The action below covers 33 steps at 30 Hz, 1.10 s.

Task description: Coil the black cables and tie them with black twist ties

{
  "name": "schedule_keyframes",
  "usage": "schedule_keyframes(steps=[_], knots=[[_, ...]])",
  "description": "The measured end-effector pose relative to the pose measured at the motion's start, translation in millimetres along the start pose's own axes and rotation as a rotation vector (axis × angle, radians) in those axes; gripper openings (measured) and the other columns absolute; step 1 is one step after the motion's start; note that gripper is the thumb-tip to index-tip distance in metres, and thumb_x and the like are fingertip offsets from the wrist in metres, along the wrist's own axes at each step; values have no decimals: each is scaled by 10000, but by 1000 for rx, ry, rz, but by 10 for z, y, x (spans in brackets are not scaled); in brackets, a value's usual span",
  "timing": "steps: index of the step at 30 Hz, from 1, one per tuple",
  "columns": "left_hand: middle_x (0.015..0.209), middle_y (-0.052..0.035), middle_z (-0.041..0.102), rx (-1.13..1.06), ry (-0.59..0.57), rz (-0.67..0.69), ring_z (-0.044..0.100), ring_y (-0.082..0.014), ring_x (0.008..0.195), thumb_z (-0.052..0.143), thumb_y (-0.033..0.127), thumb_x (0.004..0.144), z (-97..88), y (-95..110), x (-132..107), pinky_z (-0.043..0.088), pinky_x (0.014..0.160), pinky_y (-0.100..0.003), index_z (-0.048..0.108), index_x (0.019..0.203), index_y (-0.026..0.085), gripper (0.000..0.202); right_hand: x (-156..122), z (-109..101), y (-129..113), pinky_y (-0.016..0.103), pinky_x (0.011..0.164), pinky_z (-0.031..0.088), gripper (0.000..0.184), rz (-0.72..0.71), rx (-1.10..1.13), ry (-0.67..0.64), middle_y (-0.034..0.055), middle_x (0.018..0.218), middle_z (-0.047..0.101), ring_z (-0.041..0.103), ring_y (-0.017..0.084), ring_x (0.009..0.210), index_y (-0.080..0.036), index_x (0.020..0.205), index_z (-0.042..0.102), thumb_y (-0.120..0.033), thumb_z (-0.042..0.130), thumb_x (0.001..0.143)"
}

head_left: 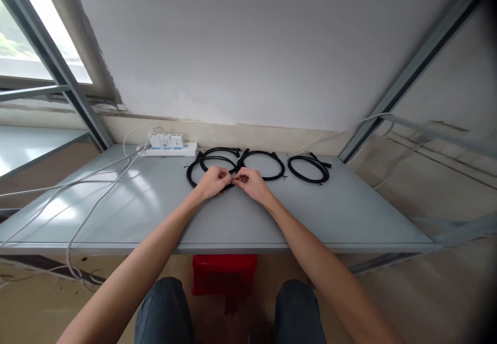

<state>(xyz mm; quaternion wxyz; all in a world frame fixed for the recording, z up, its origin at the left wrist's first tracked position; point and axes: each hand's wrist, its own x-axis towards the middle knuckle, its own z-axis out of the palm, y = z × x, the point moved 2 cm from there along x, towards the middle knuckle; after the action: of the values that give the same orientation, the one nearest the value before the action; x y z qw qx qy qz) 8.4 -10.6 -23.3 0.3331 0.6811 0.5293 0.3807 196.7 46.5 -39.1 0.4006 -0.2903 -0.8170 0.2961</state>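
Observation:
Several coiled black cables lie near the back of the grey shelf. My left hand (pixel 213 182) and my right hand (pixel 252 182) meet over the front edge of the left coiled cable (pixel 190 177). Both have their fingertips pinched together, almost touching each other. Whatever is between the fingers is too small to make out. Behind them, a second coiled cable (pixel 217 149) overlaps the left one. The middle coiled cable (pixel 284 165) rests just beyond my right hand, with a small tie end sticking out. Farther right lies another coiled cable (pixel 308 180).
A white power strip (pixel 188 149) with plugged-in white adapters (pixel 165 140) stands against the wall. White cords (pixel 95 206) trail across the shelf's left side and over its front edge. Metal posts (pixel 361 139) flank the shelf (pixel 310 219). Below is a red stool (pixel 224 274).

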Motion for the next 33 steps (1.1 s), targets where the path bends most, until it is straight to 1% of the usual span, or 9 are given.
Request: schedule_keyframes(steps=[3,6,9,15,17,22,25,27,33], knots=[[630,8,634,-42,-61,-8,699,-193,599,597,355,851,-50,12,-10,455,517,-265,679,788,188,196,-14,-18,-16,306,668,434,297,-17,11,5,-1,742,641,519,154,675,-213,766,746,-427,869,931],[696,-9,730,-29,-139,-26,621,-161,581,613,331,804,-97,38,-16,489,573,-278,763,939,163,263,-18,-21,0,307,688,463,204,16,34,-2,-3,737,674,554,162,682,-216,807,753,-348,855,925],[725,-11,745,32,-189,-11,564,-152,596,632,334,780,-120,52,-15,479,613,-289,788,1044,149,358,-16,-15,52,312,739,508,95,80,95,-14,3,788,733,627,172,727,-216,858,744,-259,806,916],[698,21,637,200,-175,51,521,-163,649,745,543,821,-111,-33,2,407,633,-298,806,1129,153,500,-17,-28,135,337,815,582,66,178,235,-42,22,848,767,718,193,817,-211,894,707,-208,765,862],[694,21,623,223,-174,82,517,-164,655,724,540,844,-109,-29,-2,400,641,-298,795,1085,160,456,-20,-43,133,324,809,576,121,174,249,-53,12,861,756,713,182,819,-206,973,718,-160,732,861],[626,37,515,299,-168,141,419,-143,630,656,495,900,-110,50,-34,334,624,-294,642,759,205,323,-15,-41,125,306,788,544,321,151,204,-119,-13,858,709,658,157,776,-198,1144,797,-63,705,867],[618,40,498,346,-145,150,395,-133,621,666,478,904,-104,27,-26,297,613,-294,558,692,211,358,-11,-21,128,315,785,543,280,121,130,-108,-9,879,694,633,156,772,-196,1058,836,-80,865,805],[615,39,508,358,-132,154,394,-128,614,689,477,903,-100,-27,-4,281,603,-293,565,689,204,369,-18,-6,119,314,778,536,239,82,80,-96,-8,878,678,622,151,761,-189,1001,846,-86,915,796],[629,22,556,261,-139,184,404,-121,633,716,562,932,-109,-160,48,310,618,-282,686,718,162,455,-48,15,41,311,793,524,148,-24,-19,-103,9,904,672,626,151,778,-184,997,848,-66,852,909]])
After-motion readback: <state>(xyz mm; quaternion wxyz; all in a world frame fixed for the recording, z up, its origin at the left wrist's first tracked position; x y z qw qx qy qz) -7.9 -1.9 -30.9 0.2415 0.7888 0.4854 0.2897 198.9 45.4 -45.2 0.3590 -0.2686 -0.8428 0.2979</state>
